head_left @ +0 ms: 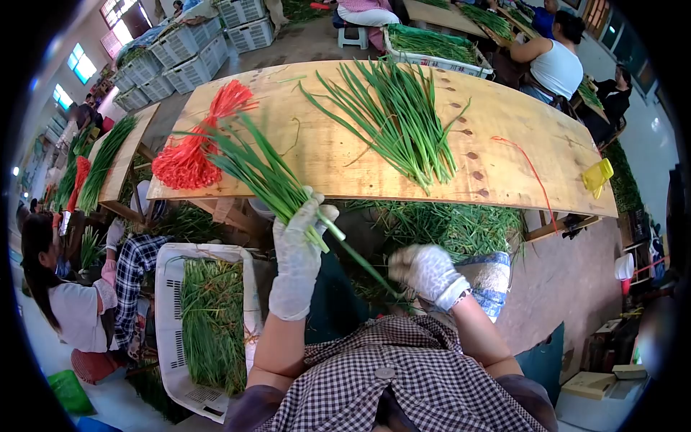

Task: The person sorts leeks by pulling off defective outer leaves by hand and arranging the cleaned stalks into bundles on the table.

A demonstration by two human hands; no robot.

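My left hand [299,241], in a white glove, is closed around the lower stems of a bunch of garlic chives [270,176]. The bunch slants up and left over the table's front edge. One loose leaf [371,270] hangs from its base down toward my right hand [430,275]. That hand, gloved too and slightly blurred, has its fingers curled in; whether it grips the leaf tip is unclear. A larger pile of chives [407,122] lies on the wooden table [345,183]. Left of it is a heap of red ties [188,162].
A single red tie [534,171] and a yellow object [597,177] lie toward the table's right end. Left of my lap stands a white crate [168,317] of chive scraps [212,324]. Cut leaves [461,223] litter the floor beneath the table. Other people sit nearby on both sides.
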